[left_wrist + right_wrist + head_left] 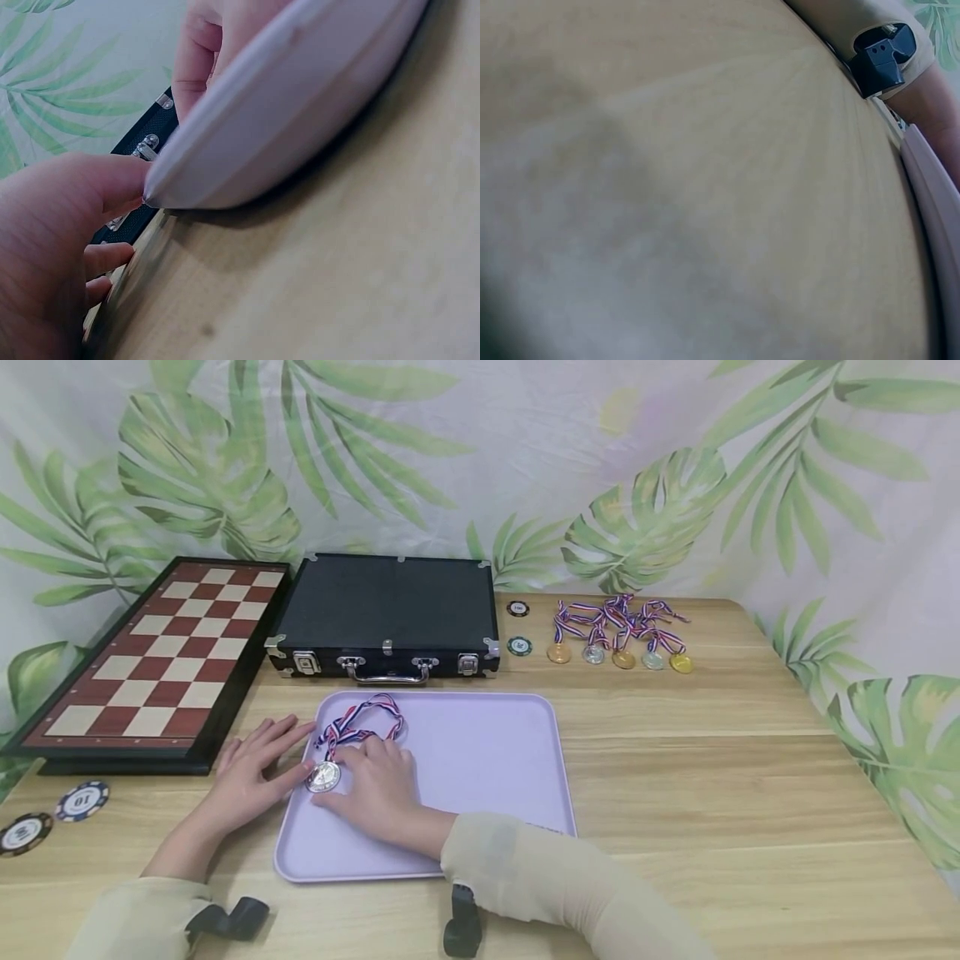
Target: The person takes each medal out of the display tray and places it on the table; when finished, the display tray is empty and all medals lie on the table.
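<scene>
A silver medal (pixel 323 777) lies at the left side of a lilac tray (pixel 495 777), its red, white and blue ribbon (pixel 365 731) looped above it. My left hand (pixel 251 777) reaches over the tray's left rim with fingers spread, and its thumb tip touches the medal's edge. In the left wrist view the thumb (pixel 120 180) is right at the rim. My right hand (pixel 378 785) lies over the tray, thumb near the medal's lower edge and forefinger beside the ribbon's lower end. Its other fingers are partly hidden under the hand.
Behind the tray stands a black case (pixel 393 610) with metal latches. A checkered board (pixel 161 652) lies at the left, with poker chips (pixel 82 801) in front of it. Several ribboned medals (pixel 623 658) lie in a row at the back right, near two more chips (pixel 519 646).
</scene>
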Available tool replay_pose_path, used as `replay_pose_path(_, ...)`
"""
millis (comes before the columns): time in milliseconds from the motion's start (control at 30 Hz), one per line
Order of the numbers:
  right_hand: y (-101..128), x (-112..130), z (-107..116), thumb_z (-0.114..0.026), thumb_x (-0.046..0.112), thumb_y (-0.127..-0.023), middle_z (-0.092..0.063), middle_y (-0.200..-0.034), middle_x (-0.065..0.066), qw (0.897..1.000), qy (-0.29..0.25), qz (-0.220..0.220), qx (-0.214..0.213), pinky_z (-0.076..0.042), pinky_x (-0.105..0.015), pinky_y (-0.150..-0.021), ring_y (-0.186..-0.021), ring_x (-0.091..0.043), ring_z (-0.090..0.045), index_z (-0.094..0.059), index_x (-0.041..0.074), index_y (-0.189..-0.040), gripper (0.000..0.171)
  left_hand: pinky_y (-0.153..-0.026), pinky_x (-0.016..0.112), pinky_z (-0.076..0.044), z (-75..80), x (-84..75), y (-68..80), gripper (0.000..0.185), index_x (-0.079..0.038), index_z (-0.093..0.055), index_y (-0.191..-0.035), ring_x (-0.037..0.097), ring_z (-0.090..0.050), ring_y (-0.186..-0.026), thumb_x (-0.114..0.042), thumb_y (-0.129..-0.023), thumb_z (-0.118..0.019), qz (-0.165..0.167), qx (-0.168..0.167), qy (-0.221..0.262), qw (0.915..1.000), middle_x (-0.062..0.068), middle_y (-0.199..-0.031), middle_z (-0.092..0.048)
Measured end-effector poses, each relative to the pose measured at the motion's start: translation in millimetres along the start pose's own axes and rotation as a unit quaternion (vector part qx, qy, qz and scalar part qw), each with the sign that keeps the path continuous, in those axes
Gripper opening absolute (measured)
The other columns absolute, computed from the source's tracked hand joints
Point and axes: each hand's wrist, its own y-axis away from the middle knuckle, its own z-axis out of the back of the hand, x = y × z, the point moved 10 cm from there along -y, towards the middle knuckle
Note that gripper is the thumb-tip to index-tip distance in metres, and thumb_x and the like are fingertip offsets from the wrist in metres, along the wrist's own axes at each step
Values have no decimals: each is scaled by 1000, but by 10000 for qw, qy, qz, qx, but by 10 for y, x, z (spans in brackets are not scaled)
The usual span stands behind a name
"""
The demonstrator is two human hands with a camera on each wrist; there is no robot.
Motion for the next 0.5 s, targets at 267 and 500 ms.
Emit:
replay_pose_path(267,-13,-5,-10,-61,53,-71,-43,-82,10,10000,11,2,-67,-26,-19,-63,-76,-5,-36,-59,28,-110,46,-93,57,6,-9,5,4,52,-15,-44,-128,41,-15,-123,-29,-80,-59,1,5,9,10000,22,-132,-32)
replay_pose_path(500,-32,13,-26,-58,61,-67,-45,-86,8,9998,135,-75,156,-25,-21,-62,-78,-7,-37,-55,29,-116,59,-93,57,6,-13,1,4,53,-15,-43,-128,42,-14,-123,-30,-80,-58,18,45,-43,10000,22,-132,-31)
